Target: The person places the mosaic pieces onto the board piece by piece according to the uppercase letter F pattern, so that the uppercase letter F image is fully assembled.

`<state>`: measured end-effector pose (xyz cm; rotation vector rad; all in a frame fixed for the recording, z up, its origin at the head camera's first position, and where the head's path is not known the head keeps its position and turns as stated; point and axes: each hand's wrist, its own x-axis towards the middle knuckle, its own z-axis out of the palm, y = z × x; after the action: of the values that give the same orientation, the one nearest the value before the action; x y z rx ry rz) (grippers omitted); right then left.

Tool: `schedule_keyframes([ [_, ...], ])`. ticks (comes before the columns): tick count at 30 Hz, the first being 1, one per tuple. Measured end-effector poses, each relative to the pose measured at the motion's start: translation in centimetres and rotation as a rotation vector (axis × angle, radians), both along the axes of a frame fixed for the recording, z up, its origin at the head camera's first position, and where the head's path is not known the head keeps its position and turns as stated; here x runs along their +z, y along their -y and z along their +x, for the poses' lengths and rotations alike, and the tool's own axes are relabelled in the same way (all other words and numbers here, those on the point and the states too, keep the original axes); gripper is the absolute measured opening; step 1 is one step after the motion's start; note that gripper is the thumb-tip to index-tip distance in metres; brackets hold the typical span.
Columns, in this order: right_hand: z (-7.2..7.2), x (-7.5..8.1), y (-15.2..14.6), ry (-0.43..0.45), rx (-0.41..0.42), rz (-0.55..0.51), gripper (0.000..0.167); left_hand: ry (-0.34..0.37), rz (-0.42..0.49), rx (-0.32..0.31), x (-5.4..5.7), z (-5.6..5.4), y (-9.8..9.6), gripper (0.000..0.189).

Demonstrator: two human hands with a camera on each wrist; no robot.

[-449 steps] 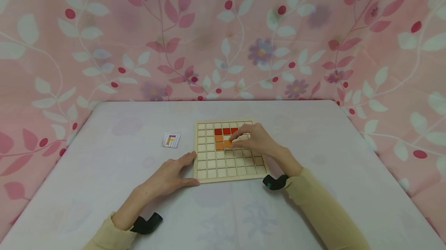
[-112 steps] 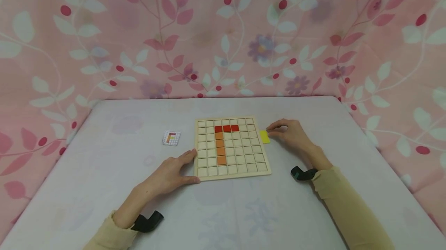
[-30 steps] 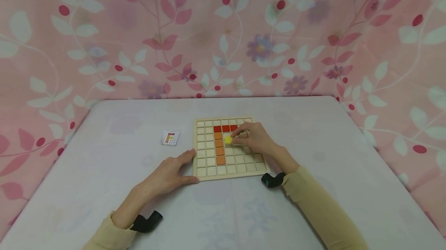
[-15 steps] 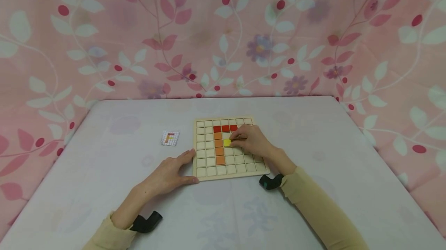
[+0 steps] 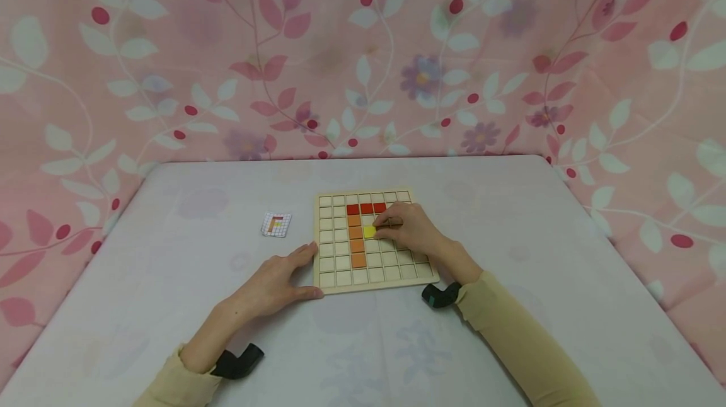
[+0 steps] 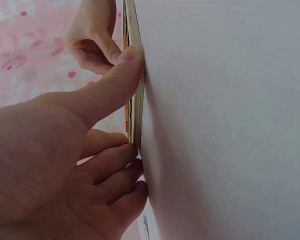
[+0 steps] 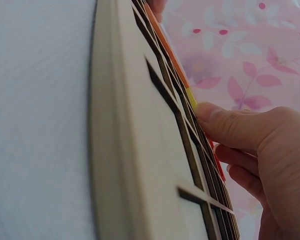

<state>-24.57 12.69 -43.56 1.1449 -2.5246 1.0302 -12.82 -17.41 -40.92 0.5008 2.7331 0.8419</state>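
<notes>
A pale wooden grid board (image 5: 391, 276) lies flat on the table. Three red square tiles (image 5: 367, 208) form a row in its upper part, and several orange tiles (image 5: 355, 232) run down in a column from the leftmost red one. My right hand (image 5: 416, 232) holds a yellow tile (image 5: 369, 232) by its right side with thumb and fingertips, over a cell beside the orange column. That yellow tile (image 7: 191, 97) looks level with the orange ones in the right wrist view. My left hand (image 5: 275, 284) rests with fingers and thumb against the board's left edge and lower-left corner.
A small card (image 5: 276, 225) with a coloured grid pattern lies left of the board. White cloth covers the table (image 5: 187, 256). A pink floral curtain (image 5: 363, 67) hangs behind it and at the sides.
Orange tiles have formed a column since the earliest frame. My right hand brought the yellow tile from right of the board onto it, then lowered it slightly. My left hand has stayed in place.
</notes>
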Motion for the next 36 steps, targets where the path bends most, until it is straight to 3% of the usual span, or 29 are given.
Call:
schedule_keyframes([
  [28,0.0,0.2,0.4,0.066,0.003,-0.017,0.017,0.002,0.010,0.015,0.0,0.0,0.3,0.092],
  [36,-0.1,2.3,-1.6,0.184,-0.088,-0.096,0.022,0.012,0.020,0.008,-0.1,0.0,0.2,0.092],
])
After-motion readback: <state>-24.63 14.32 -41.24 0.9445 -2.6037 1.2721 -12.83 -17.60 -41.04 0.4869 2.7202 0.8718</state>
